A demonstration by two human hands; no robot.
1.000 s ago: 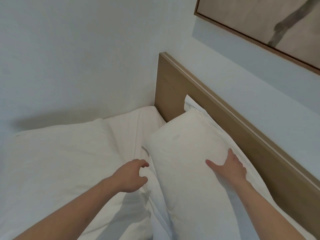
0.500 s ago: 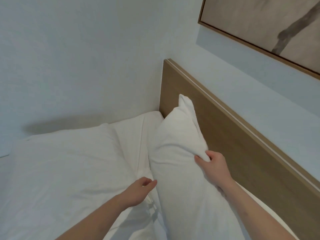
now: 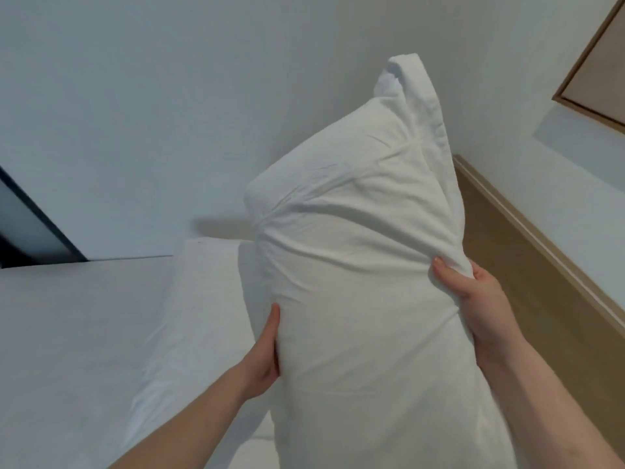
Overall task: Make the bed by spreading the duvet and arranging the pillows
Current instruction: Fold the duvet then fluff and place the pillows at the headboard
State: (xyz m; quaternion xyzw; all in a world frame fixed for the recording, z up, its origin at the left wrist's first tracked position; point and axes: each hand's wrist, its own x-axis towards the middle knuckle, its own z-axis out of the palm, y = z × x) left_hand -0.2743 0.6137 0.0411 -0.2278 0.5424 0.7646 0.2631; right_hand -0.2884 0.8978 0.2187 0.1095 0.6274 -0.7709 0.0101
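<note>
Head view
Pillow: you hold the big, soft white cotton pillow up on its end, off the bed, in front of the wall.
Left hand: your left hand presses flat on the pillow's left side, thumb up along the cloth, the grip spread; the other fingers are hidden behind the pillow.
Right hand: your right hand pinches a fold of cloth on the right edge, the grip curled tight.
How it feels: it looks light and squashy, and it bends at the top corner. It will flop if you hold just one end.
Where to hold: I think both long sides, near the middle, are best.
Bed: the white puffy duvet lies on your left.
Headboard: the light brown wooden headboard runs along on your right.
</note>
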